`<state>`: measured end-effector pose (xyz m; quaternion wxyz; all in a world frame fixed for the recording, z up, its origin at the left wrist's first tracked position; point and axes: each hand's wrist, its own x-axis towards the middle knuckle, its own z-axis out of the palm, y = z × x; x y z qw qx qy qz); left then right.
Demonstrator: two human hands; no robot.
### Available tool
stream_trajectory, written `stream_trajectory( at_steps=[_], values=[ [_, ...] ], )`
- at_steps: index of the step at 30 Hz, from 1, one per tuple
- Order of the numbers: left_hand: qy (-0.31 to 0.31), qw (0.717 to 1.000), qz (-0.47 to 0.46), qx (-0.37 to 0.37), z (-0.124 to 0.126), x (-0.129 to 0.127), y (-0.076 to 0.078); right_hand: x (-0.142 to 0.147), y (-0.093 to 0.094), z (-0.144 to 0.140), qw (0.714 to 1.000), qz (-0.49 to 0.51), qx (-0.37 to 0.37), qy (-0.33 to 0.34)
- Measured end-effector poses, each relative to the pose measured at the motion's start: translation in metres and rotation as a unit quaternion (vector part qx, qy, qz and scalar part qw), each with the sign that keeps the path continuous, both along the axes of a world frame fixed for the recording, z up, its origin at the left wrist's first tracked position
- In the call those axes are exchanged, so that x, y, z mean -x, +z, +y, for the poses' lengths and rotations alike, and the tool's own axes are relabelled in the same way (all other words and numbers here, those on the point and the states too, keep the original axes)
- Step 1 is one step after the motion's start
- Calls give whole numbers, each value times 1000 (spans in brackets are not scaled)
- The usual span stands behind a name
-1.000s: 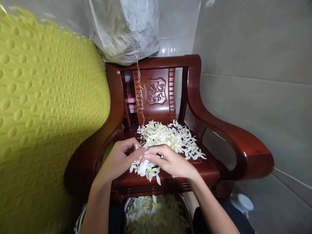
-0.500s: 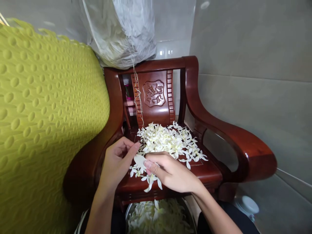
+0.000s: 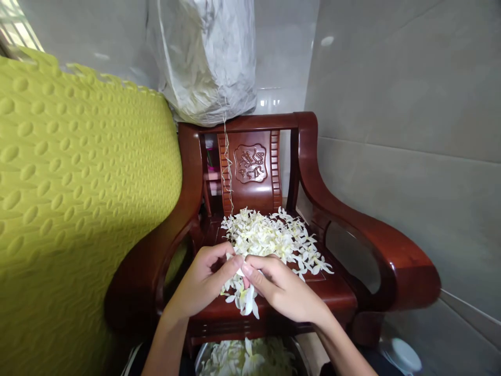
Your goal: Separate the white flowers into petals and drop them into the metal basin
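White flower (image 3: pixel 239 271) pinched between two hands: left hand (image 3: pixel 201 282), right hand (image 3: pixel 284 287); one wooden chair (image 3: pixel 352 230).

Two hands, left hand (image 3: pixel 203 282), right hand (image 3: pixel 284 287), one wooden chair (image 3: pixel 352 230), one plastic bag (image 3: pixel 207 57)

- Soft, even daylight fills the scene; a bright window (image 3: pixel 15 28) shows at the upper left of the frame, slightly blown out.
- The glossy wall tiles (image 3: pixel 410 78) carry small white glare spots at upper centre and upper right.
- The polished wooden chair (image 3: pixel 352 230) shows pale sheen along its armrest at right.
- Shadow deepens under the chair's armrest at lower left and along the bottom edge.
- Wide-angle distortion bends the lines of the wall and the green mat (image 3: pixel 78 183) toward the frame edges.
- The white flowers (image 3: pixel 266 235) at centre are nearly overexposed, with little petal detail.
- The far right armrest end looks slightly smeared.
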<state>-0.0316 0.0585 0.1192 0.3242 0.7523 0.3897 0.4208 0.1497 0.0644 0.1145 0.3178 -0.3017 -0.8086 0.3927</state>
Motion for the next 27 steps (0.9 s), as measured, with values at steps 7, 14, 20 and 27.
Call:
stream_trajectory(
  at_steps=[7, 14, 20, 27],
  values=[
    [-11, 999, -33, -6, -2, 1, 1, 0, 0, -7, 999, -17, 18, 30],
    [-11, 998, -56, 22, -7, 3, 5, -5, 2, -8, 999, -12, 37, 26],
    [44, 989, -134, 52, -7, -2, 2, -4, 4, -14, 1000, 12, 28, -6],
    [29, 972, -228, 55, -8, -14, -2, -1, 0, -21, 997, -13, -23, -73]
  ],
)
